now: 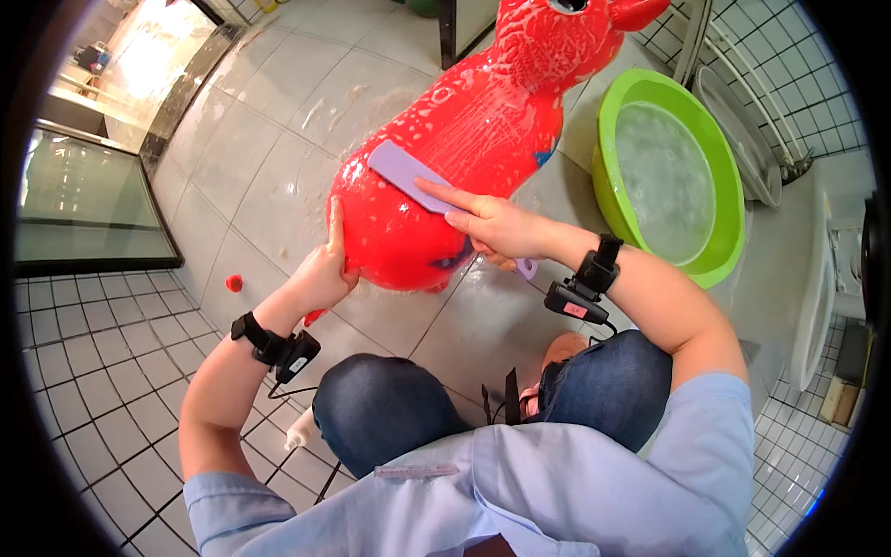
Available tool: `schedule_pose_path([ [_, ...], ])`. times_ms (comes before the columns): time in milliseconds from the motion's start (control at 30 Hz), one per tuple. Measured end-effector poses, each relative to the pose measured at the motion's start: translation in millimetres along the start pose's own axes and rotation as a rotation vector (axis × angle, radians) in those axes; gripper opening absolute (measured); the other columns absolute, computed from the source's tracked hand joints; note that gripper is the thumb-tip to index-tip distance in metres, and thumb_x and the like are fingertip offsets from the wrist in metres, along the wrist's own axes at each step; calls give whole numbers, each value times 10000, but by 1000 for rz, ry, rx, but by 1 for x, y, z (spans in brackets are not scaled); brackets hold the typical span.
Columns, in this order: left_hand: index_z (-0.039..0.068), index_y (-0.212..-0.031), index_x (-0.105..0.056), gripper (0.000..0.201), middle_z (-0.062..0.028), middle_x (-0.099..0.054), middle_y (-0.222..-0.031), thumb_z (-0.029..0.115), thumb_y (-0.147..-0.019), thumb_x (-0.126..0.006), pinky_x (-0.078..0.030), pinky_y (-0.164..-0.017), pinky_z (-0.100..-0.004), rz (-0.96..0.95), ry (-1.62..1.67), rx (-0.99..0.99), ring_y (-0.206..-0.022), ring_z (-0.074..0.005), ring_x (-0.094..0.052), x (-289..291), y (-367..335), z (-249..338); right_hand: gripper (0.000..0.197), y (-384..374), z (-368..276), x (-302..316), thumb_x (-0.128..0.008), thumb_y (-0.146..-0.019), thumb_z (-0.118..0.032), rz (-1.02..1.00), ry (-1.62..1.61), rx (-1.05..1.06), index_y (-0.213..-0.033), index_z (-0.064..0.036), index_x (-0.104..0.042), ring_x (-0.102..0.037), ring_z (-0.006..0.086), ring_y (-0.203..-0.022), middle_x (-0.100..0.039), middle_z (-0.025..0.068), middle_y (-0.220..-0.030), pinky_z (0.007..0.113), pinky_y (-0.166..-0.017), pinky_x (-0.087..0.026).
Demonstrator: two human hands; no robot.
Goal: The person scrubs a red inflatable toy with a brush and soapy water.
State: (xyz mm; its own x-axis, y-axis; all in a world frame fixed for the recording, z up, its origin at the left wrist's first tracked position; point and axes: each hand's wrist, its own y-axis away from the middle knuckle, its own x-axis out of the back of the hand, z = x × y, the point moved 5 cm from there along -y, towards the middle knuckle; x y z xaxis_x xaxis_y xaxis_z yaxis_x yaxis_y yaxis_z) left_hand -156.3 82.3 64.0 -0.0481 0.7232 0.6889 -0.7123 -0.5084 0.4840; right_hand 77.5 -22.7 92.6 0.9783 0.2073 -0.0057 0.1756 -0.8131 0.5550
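Observation:
A big red inflatable animal toy point(445, 139), wet and streaked with suds, stands on the tiled floor in front of my knees. Its head points to the upper right. My right hand point(497, 227) is closed round the handle of a light purple brush point(394, 172), its index finger stretched along the back. The flat head of the brush lies against the toy's rounded rear. Against the left side of that rear, my left hand point(325, 271) grips the toy with one finger extended upward; its other fingers are partly hidden.
At the right stands a lime-green basin point(608, 139) of foamy water, beside a tiled wall with pipes. A small red piece point(234, 283) lies on the floor at left. A white bottle point(302, 430) lies by my left knee. A glass panel point(93, 204) edges the left.

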Motion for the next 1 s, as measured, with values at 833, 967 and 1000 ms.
schedule_pose_path([
  [833,130,-1387,310,1046,-113,-595,-819,-3,-820,-558,-496,-605,-298,-36,69,-8,-648,-167,-569,2,-6,5,504,-10,75,63,-417,-958,-252,394,396,447,-1445,-234,-285,-392,319,-1291,-308,155,-1463,422,-1056,-325],
  [967,112,-1391,297,1039,-139,-609,-836,4,-812,-558,-505,-642,-313,-15,118,33,-692,-206,-595,4,-5,10,505,-12,83,8,-416,-966,-292,231,335,633,-1449,-277,-273,-368,312,-1316,-295,120,-1484,414,-1063,-321],
  [1000,88,-1391,287,1030,-165,-622,-847,22,-811,-562,-510,-667,-326,-33,110,62,-723,-245,-618,4,-4,12,504,-11,77,10,-409,-971,-300,166,370,563,-1452,-248,-268,-358,297,-1324,-304,120,-1481,401,-1075,-298],
])
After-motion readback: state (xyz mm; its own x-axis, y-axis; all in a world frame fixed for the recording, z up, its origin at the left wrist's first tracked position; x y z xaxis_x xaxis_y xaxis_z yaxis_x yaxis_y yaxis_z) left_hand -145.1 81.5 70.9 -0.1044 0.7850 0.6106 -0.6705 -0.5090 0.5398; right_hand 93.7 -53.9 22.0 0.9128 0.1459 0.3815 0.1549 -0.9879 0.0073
